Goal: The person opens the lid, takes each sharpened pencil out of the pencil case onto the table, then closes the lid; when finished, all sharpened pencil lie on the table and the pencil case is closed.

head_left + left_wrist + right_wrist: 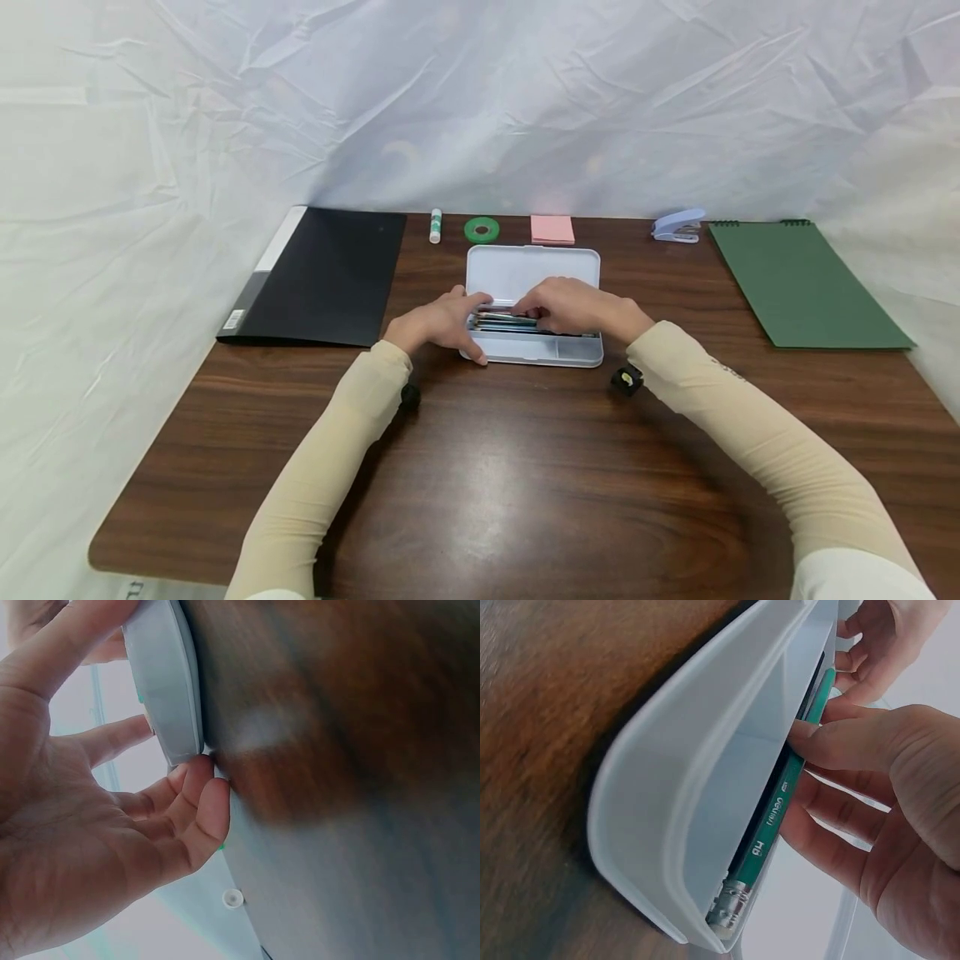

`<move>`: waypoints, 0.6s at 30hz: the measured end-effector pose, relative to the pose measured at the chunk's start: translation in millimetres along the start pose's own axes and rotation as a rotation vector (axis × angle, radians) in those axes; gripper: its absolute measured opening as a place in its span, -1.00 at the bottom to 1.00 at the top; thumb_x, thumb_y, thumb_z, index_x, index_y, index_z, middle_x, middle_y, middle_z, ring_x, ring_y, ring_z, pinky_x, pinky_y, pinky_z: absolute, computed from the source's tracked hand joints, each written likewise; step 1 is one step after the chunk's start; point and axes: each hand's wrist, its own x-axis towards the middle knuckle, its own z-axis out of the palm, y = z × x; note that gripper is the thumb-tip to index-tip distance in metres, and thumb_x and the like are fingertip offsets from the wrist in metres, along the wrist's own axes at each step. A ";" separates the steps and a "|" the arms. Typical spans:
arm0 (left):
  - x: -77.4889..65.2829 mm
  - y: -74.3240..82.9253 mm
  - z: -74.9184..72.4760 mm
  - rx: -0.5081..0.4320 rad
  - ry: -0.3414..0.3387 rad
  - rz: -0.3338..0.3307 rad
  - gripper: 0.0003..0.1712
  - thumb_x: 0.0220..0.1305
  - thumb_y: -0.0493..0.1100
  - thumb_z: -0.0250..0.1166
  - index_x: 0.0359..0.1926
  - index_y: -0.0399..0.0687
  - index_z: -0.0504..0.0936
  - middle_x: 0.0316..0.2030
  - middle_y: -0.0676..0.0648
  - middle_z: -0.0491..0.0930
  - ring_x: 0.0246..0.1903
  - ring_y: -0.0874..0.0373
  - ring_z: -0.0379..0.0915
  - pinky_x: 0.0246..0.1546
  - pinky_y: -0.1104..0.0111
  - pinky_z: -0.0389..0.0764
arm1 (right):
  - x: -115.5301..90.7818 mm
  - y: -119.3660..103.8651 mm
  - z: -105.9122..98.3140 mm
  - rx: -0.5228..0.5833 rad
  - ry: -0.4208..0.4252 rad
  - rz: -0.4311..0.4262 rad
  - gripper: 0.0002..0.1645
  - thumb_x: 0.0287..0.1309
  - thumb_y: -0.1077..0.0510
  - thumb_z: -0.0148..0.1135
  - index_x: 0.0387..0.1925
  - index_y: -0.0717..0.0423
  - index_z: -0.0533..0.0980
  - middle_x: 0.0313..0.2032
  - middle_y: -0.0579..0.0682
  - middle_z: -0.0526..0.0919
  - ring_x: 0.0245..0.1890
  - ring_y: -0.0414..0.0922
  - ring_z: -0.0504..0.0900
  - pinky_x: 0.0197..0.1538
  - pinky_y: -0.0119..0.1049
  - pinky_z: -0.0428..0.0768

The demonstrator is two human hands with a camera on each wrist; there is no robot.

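Observation:
An open white pencil case (pixel 517 348) lies on the table with its lid (pixel 534 271) tipped back. Several pencils (pixel 498 325) lie lengthwise in its long compartment. My left hand (pixel 441 322) holds the left end of the case, thumb at the front edge and index finger by the hinge side. In the left wrist view, the other fingertips curl against the case's corner. Reaching in from the right, my right hand (pixel 570 304) pinches a green pencil (pixel 769 821) between thumb and fingers. That pencil has a metal ferrule and eraser at the case's right end.
Behind the case stand a glue stick (pixel 436 226), a green tape roll (pixel 482 230), pink sticky notes (pixel 552 230) and a lavender stapler (pixel 678 226). A black folder (pixel 322 275) lies left, a green spiral notebook (pixel 806 283) right. White sheeting (pixel 480 100) hangs behind the table.

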 end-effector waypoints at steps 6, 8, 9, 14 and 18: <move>-0.9 -1.2 0.0 -0.003 -0.003 -0.002 0.17 0.01 0.14 0.56 0.55 0.22 0.08 0.28 -0.22 0.19 0.21 -0.05 0.24 0.17 0.02 0.45 | 0.8 1.4 -3.3 0.010 0.003 -0.033 -0.53 0.16 0.43 0.19 0.07 0.03 0.66 -0.34 -0.04 0.67 -0.39 -0.16 0.49 -0.23 -0.25 0.47; -0.9 -1.5 0.0 0.000 -0.004 0.000 0.17 0.01 0.15 0.55 0.55 0.23 0.08 0.26 -0.21 0.19 0.20 -0.05 0.24 0.16 0.03 0.46 | 0.5 1.7 -6.4 0.029 -0.011 -0.040 -0.50 0.14 0.44 0.17 0.10 0.06 0.65 -0.27 -0.02 0.70 -0.36 -0.16 0.52 -0.21 -0.24 0.51; -0.8 -1.5 0.0 0.000 -0.004 0.002 0.16 0.02 0.15 0.55 0.55 0.23 0.08 0.26 -0.21 0.20 0.20 -0.04 0.24 0.15 0.04 0.46 | 0.2 1.8 -8.4 0.037 -0.019 -0.039 -0.48 0.13 0.45 0.17 0.11 0.08 0.64 -0.24 0.00 0.72 -0.34 -0.15 0.55 -0.19 -0.23 0.54; -0.2 -0.7 -0.9 0.012 0.004 0.007 0.16 0.01 0.15 0.55 0.55 0.23 0.08 0.22 -0.19 0.21 0.18 -0.03 0.24 0.13 0.05 0.47 | -3.5 2.4 -20.8 0.083 -0.070 0.026 -0.46 0.14 0.45 0.16 0.15 0.11 0.61 -0.12 0.04 0.74 -0.21 -0.11 0.65 -0.03 -0.14 0.63; -0.6 0.7 -1.4 0.018 0.004 0.002 0.19 0.00 0.15 0.56 0.56 0.24 0.07 0.24 -0.20 0.21 0.19 -0.03 0.25 0.14 0.04 0.48 | -7.7 3.4 -28.8 0.102 -0.110 0.080 -0.45 0.16 0.44 0.17 0.19 0.08 0.58 -0.10 0.06 0.72 -0.18 -0.07 0.65 0.01 -0.11 0.63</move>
